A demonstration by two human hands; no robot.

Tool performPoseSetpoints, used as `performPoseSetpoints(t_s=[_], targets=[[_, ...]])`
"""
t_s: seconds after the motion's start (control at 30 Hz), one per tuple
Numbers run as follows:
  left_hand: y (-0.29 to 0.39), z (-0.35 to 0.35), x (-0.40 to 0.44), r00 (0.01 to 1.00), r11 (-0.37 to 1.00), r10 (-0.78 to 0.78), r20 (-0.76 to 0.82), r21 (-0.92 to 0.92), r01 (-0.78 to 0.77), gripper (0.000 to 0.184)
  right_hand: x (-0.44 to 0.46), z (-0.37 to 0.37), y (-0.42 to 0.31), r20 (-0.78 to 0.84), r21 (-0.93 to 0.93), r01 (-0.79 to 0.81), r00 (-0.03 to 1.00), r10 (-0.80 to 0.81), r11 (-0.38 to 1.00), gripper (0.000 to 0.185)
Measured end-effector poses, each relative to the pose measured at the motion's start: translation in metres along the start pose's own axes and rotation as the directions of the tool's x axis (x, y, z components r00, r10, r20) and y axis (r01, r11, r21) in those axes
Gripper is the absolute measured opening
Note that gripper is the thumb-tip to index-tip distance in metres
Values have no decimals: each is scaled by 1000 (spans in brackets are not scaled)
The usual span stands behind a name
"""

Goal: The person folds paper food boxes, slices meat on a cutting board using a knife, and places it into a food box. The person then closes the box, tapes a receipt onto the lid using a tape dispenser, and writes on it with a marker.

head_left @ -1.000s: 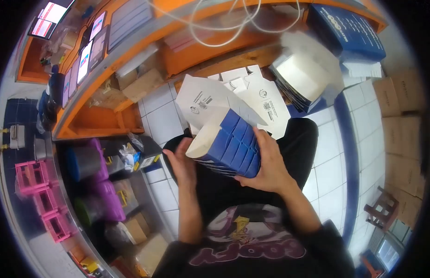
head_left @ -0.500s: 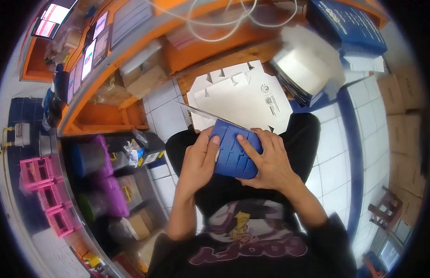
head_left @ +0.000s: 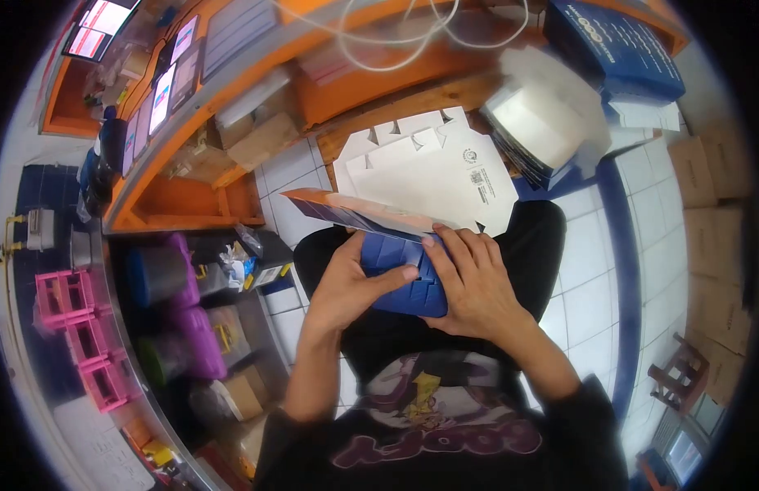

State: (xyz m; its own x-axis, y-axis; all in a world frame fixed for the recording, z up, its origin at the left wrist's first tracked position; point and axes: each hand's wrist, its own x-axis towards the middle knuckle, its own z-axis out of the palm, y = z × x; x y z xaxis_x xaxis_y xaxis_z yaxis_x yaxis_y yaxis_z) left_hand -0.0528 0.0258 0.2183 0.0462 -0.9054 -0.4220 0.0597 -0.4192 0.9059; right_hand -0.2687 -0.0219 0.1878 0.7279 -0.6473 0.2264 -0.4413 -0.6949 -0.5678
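The left hand [head_left: 342, 286] and right hand [head_left: 473, 286] are both wrapped around the blue cardboard stack [head_left: 408, 302] over the lap [head_left: 373, 334], near the flat white box sheet [head_left: 420, 173]. Holding both sides firmly but softly should stop bending

Left hand [head_left: 346, 285] part-hidden behind blue stack [head_left: 391, 251]; print [head_left: 477, 177] on white card [head_left: 420, 173] illegible.
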Motion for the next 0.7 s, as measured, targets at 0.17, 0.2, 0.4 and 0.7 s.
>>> performPoseSetpoints(t_s=[0.17,0.2,0.4,0.7], targets=[[-7,17,-4,967,991,97,-236,110,-73,65,3,1,-3,41,-48,81,996,-79,996,104],[-10,16,-5,967,992,93,-239,107,-69,65,3,0,-3,46,-46,81,996,-79,996,104],[-17,13,-10,964,996,91,-249,46,-82,66,-3,-6,2,184,87,95,977,-110,992,99],[-16,8,-9,959,998,56,-277,45,-45,63,0,0,-1,95,109,18,995,-28,994,96]])
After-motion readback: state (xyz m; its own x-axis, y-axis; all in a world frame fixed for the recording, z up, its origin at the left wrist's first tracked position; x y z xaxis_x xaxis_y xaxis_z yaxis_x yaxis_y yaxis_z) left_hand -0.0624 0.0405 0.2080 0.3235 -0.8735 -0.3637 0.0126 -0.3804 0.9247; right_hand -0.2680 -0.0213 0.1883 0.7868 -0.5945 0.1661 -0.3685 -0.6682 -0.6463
